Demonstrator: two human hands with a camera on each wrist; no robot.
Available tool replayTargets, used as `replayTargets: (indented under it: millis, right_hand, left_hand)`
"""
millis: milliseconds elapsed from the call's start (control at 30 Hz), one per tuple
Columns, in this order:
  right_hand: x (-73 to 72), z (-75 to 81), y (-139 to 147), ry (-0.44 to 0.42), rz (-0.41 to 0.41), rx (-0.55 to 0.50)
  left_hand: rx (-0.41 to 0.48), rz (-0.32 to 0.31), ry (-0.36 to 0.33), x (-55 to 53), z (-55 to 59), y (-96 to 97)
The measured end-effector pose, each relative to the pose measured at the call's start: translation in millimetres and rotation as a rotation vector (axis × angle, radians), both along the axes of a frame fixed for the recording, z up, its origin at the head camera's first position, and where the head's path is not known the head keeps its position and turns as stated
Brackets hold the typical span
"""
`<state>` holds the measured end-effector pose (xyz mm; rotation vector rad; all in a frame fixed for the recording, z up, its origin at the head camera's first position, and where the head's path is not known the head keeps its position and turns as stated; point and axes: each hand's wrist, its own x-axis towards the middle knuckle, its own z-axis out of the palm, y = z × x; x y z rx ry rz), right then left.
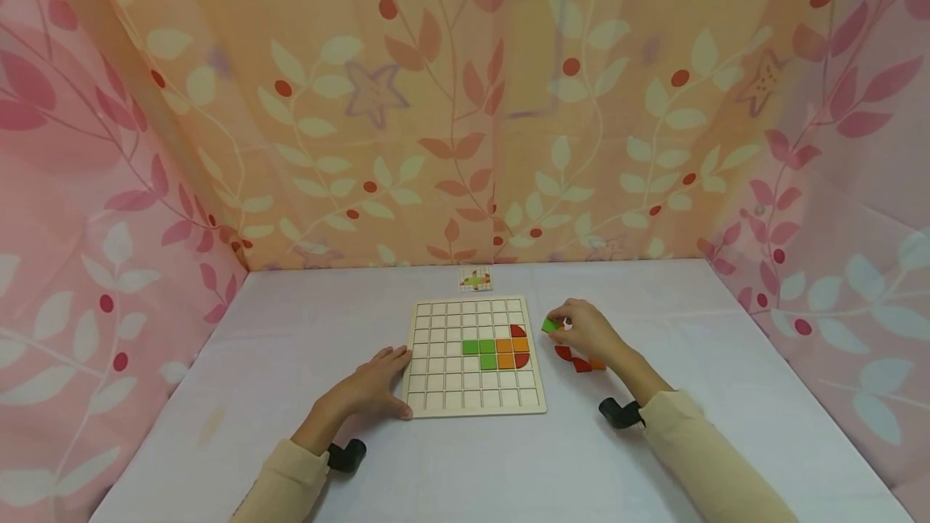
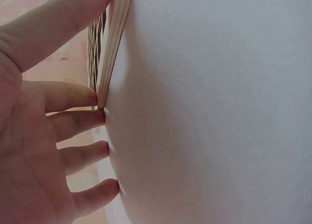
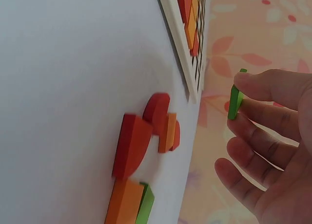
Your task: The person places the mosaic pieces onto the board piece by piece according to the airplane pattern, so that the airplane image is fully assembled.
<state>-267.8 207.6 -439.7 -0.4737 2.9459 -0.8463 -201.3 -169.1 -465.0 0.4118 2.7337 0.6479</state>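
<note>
My right hand (image 1: 584, 333) pinches a green tile (image 1: 550, 326) between thumb and fingertips, above the table just right of the board. In the right wrist view the green tile (image 3: 234, 101) is tilted on edge, clear of the loose pieces below. A wooden grid board (image 1: 436, 402) lies flat, with green squares (image 1: 488, 361), orange squares (image 1: 504, 345) and red quarter-round tiles (image 1: 517, 331) set in its right half. My left hand (image 1: 374, 384) rests at the board's left edge, fingers spread and thumb at the near corner; fingertips (image 2: 101, 118) touch the rim and table.
Right of the board lie loose pieces: red ones (image 3: 130, 143), orange ones (image 3: 124, 202) and a green one (image 3: 145, 204), close under my right hand. Behind the board is a small pattern card (image 1: 475, 278). Patterned curtains (image 1: 465, 103) enclose the white table (image 1: 479, 466).
</note>
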Motion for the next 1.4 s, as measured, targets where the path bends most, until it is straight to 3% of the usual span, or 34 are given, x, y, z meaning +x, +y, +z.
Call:
replayTargets:
  millis: [633,900,1400]
  right_hand:
    - [1.5,0.7,-43,0.066,0.123,0.002]
    - [4.5,1.0,-65,0.047,0.168,0.023]
    - [6.4,-8.3,-100,0.077,0.3,0.091]
  left_hand:
    - [0.011,0.0,-0.004,-1.7,-1.8,-0.7]
    - [-0.006,0.0,0.007,-4.1,-3.5,-0.6]
    - [-0.012,-0.005,0.0,-5.0,-3.9,-1.2]
